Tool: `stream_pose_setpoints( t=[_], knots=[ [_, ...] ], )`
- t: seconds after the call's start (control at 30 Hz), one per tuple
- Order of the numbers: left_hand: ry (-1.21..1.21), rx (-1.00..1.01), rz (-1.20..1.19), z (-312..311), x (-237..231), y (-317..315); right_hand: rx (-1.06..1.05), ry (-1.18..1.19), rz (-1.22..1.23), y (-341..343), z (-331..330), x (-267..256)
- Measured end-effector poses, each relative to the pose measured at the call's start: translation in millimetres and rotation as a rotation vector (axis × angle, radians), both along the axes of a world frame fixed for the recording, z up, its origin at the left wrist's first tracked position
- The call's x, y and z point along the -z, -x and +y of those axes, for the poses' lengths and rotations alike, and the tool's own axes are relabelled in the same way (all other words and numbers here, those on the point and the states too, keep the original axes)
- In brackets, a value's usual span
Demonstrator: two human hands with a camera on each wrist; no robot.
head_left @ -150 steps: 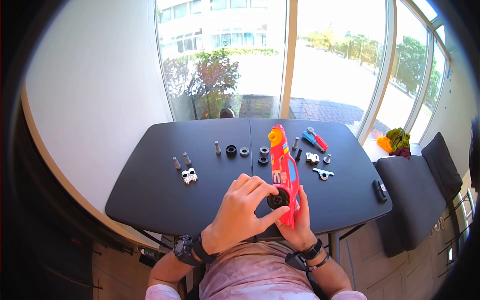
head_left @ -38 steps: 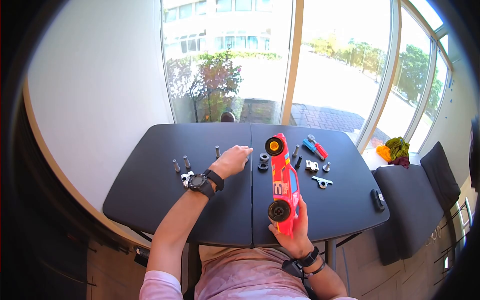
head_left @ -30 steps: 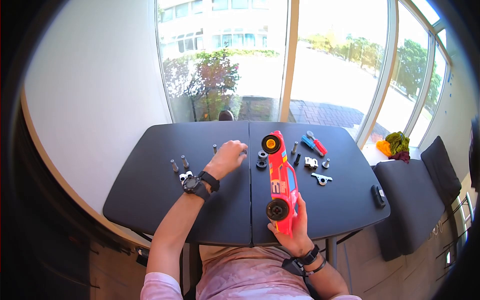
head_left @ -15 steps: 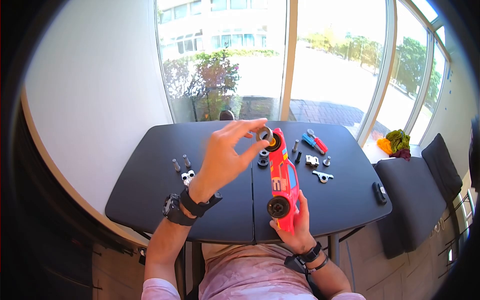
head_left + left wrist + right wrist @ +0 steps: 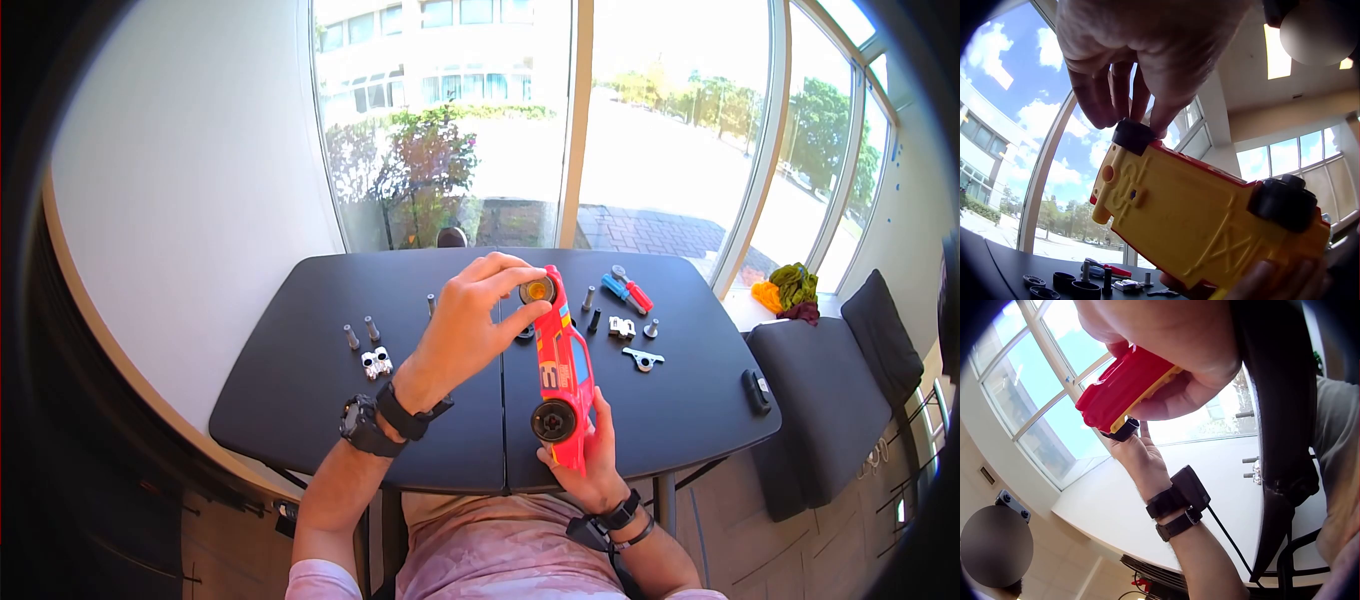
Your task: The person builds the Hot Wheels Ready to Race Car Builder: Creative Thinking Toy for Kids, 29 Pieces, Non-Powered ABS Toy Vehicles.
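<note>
My right hand (image 5: 592, 462) grips the rear end of a red toy car (image 5: 561, 362), held up on its side over the table with its nose pointing away. The yellow underside (image 5: 1179, 206) faces the left wrist view. My left hand (image 5: 470, 318) pinches a grey ring (image 5: 537, 290) between fingers and thumb, right at the far wheel, whose yellow hub shows through it. In the left wrist view the fingertips lie at the edge of that black wheel (image 5: 1134, 135). The near wheel (image 5: 554, 421) has a black tyre and dark centre.
On the black table (image 5: 300, 400) stand several grey bolts (image 5: 372, 328), a silver engine-like piece (image 5: 376, 362), a white part (image 5: 621, 327) and a silver bracket (image 5: 643, 359). Red and blue screwdrivers (image 5: 627, 289) lie farther back. A black device (image 5: 757, 392) sits at the right edge.
A black tyre has come onto the far wheel since the oldest frame. My left hand then took a grey ring from the table and brought it against that wheel. My right hand keeps holding the car.
</note>
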State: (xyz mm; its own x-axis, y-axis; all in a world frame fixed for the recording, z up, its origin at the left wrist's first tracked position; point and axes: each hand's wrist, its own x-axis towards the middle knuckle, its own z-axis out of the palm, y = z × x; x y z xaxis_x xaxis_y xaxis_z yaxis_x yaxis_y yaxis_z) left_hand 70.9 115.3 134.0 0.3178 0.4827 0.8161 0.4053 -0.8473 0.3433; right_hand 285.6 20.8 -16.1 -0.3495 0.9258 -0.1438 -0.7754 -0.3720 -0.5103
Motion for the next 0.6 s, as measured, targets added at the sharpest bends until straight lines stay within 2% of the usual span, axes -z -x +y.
stream_pose_setpoints(
  t=[0.13, 0.43, 0.6],
  knots=[
    [0.099, 0.101, -0.079, -5, -3, 0, 0.006, 0.007, -0.009, 1, 0, -4],
    [0.107, 0.11, -0.118, -3, -2, -1, -0.074, -0.087, 0.077, -5, 5, 11],
    [0.182, 0.117, -0.141, -5, -4, -2, 0.01, -0.01, -0.038, 2, -1, -4]
  ],
)
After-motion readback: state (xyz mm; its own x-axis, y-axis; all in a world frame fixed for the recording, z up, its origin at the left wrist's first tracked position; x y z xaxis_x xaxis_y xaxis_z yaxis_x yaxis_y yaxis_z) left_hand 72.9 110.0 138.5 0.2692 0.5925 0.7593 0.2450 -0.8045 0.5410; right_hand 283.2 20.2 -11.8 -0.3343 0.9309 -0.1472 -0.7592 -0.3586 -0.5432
